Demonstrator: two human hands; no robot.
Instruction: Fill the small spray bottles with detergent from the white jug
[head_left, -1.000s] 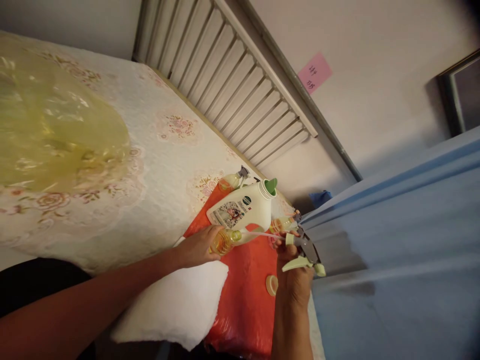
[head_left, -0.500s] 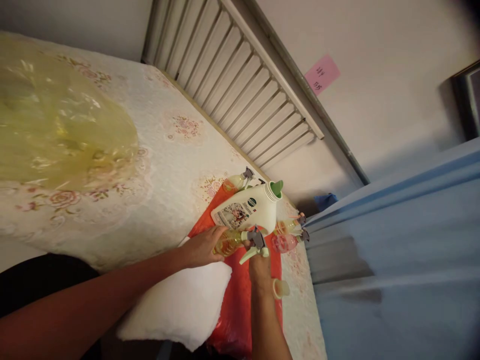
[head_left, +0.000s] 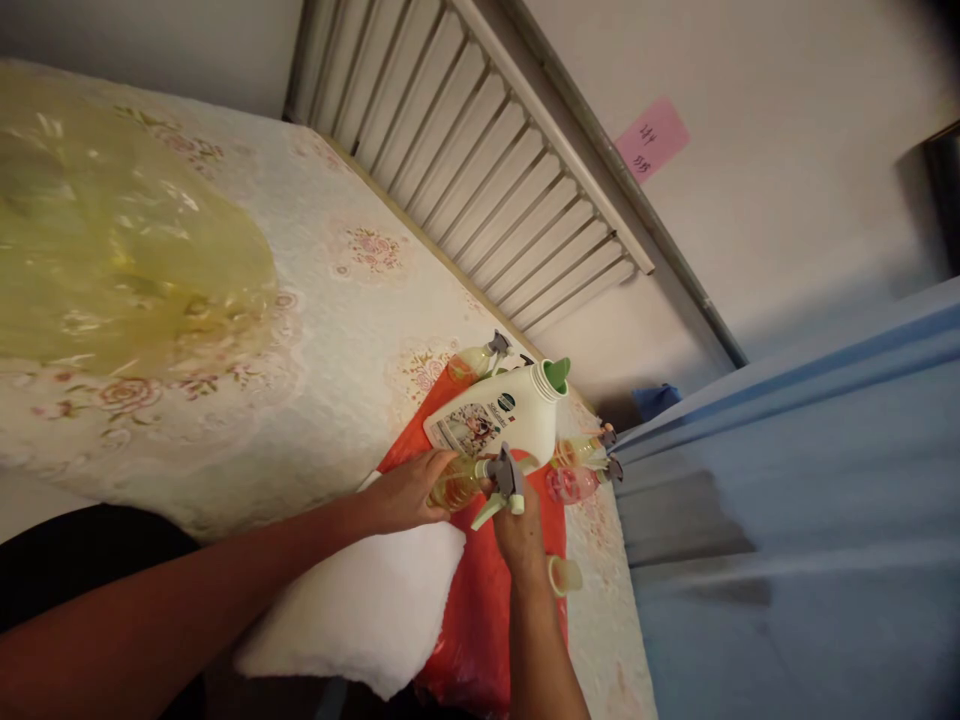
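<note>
My left hand (head_left: 411, 490) is closed around the body of a spray bottle (head_left: 459, 484) with yellow liquid in it. At the bottle's neck, my right hand (head_left: 519, 525) grips the grey and pale green spray head (head_left: 507, 482); its fingertips are partly hidden behind it. Just beyond stands a large cream jug (head_left: 517, 412) with a printed label and an uncapped neck with a green pour spout (head_left: 556, 374). Beneath the hands lies a red plastic sheet (head_left: 474, 620). A white cloth (head_left: 367, 610) is spread under my left forearm.
Other spray bottles stand around: one beside the jug (head_left: 471, 362), a yellow one (head_left: 574, 450) and a pink one (head_left: 571, 485) to the right. A small cup-like cap (head_left: 564, 576) lies near my right wrist. A yellow plastic bag (head_left: 135, 240), radiator (head_left: 480, 170) and blue curtain (head_left: 795, 500) surround the floral tablecloth (head_left: 330, 350).
The spray head has turned a little in my right hand, and my right wrist has shifted slightly. My left hand keeps hold of the bottle.
</note>
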